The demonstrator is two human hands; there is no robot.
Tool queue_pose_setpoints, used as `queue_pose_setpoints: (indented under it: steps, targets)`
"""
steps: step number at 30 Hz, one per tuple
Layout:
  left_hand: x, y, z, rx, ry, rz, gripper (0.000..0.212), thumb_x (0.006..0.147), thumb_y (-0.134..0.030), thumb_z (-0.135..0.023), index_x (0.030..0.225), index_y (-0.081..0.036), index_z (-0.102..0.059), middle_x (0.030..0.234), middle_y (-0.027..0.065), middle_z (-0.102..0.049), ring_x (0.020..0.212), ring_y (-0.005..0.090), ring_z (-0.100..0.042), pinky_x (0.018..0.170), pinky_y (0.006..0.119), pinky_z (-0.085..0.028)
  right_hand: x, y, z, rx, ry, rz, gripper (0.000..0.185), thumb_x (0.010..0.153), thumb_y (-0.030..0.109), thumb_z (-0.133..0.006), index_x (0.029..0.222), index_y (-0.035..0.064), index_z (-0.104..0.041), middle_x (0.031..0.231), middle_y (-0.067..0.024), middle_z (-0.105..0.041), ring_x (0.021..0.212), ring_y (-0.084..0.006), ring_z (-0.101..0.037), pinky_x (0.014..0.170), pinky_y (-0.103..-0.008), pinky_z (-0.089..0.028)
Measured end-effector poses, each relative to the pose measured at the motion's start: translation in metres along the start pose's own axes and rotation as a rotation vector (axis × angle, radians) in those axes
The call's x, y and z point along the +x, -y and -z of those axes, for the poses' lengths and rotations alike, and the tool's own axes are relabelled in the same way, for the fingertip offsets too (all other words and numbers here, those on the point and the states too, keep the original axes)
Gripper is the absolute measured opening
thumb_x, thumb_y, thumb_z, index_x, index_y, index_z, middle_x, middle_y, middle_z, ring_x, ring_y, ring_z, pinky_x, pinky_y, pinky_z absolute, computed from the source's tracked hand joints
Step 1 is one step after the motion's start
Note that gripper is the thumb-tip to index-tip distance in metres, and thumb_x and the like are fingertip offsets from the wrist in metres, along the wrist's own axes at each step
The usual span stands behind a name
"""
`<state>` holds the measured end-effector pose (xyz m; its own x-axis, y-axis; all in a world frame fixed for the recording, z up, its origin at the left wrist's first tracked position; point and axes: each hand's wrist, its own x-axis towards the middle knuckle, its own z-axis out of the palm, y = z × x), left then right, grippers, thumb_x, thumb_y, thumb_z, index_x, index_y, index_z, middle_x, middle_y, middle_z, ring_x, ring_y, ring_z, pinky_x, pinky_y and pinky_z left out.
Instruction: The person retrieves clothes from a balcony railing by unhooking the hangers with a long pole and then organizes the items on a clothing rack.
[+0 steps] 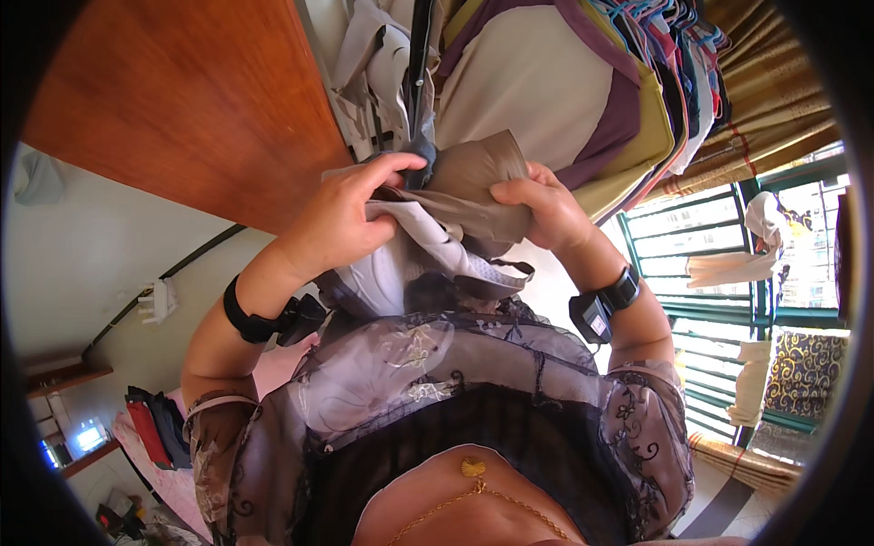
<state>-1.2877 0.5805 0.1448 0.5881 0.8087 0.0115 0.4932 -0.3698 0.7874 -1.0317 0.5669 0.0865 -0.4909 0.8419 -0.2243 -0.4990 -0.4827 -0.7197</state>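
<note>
My right hand (554, 213) pinches the edge of a taupe bra (481, 179) with a smooth moulded cup, thumb on the near side. My left hand (348, 215) holds the other end of the bundle, its index finger extended over the top. A white bra (375, 276) hangs below the left hand in the same bundle, with a dotted band and a dark strap curling out to the right. A bluish-grey piece of cloth (420, 158) shows between the hands; what it belongs to is hidden. Both hands are in front of my chest.
A brown wooden panel (198, 102) rises close on the left. Beside a black pole (419, 61) hang pale straps and cloth (384, 65). Garments on hangers (539, 89) fill the upper right. A green-barred window (717, 273) stands right; folded clothes (156, 426) lie on a pink bed lower left.
</note>
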Motion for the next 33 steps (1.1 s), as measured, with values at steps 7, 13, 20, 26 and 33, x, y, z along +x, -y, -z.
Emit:
queue_pose_setpoints:
  steps: [7,13,20,26,33]
  targets:
    - [0.009,0.012,-0.005,0.084,0.278,-0.032,0.069,0.064,0.007,-0.051,0.131,-0.01,-0.045,0.104,0.0116,-0.054,0.095,0.022,-0.056,0.083,0.031,-0.045,-0.021,-0.022,0.008,-0.032,-0.031,0.0,0.022,0.082,0.006,-0.057,0.102,-0.0008,-0.062,0.096,-0.008,-0.065,0.086,-0.0178,-0.063,0.079,-0.0307,-0.051]
    - [0.007,0.003,-0.006,-0.002,-0.007,0.067,0.062,0.066,0.004,-0.054,0.126,-0.004,-0.048,0.114,0.0129,-0.052,0.102,0.0237,-0.054,0.086,0.032,-0.044,-0.025,-0.004,0.028,0.038,-0.105,0.102,0.034,0.08,0.008,-0.054,0.111,-0.0035,-0.056,0.104,-0.0133,-0.063,0.094,-0.023,-0.062,0.086,-0.0345,-0.049]
    - [-0.004,0.011,0.008,0.179,-0.224,0.027,0.057,0.067,0.005,-0.052,0.124,-0.002,-0.05,0.114,0.0127,-0.053,0.109,0.0246,-0.051,0.095,0.032,-0.039,-0.022,0.05,0.068,0.093,-0.217,0.387,0.052,0.075,0.012,-0.054,0.124,-0.0049,-0.048,0.122,-0.0178,-0.054,0.113,-0.0337,-0.053,0.101,-0.041,-0.039]
    - [-0.007,0.029,0.004,-0.192,-0.296,0.201,0.044,0.072,0.004,-0.054,0.116,0.001,-0.055,0.106,0.0059,-0.06,0.098,0.0132,-0.056,0.089,0.027,-0.042,0.09,0.088,0.069,-0.566,-0.302,0.781,0.033,0.072,-0.004,-0.059,0.105,-0.0026,-0.061,0.117,-0.0134,-0.055,0.108,-0.0233,-0.052,0.093,-0.03,-0.039]
    - [-0.026,0.03,-0.01,-0.273,-0.47,0.446,0.034,0.075,-0.002,-0.06,0.108,0.002,-0.058,0.093,0.004,-0.064,0.085,0.0105,-0.059,0.078,0.026,-0.047,0.24,0.105,0.033,-0.813,-0.06,1.197,0.034,0.076,-0.002,-0.057,0.109,0.0005,-0.055,0.111,-0.0082,-0.051,0.107,-0.0186,-0.047,0.089,-0.028,-0.038]
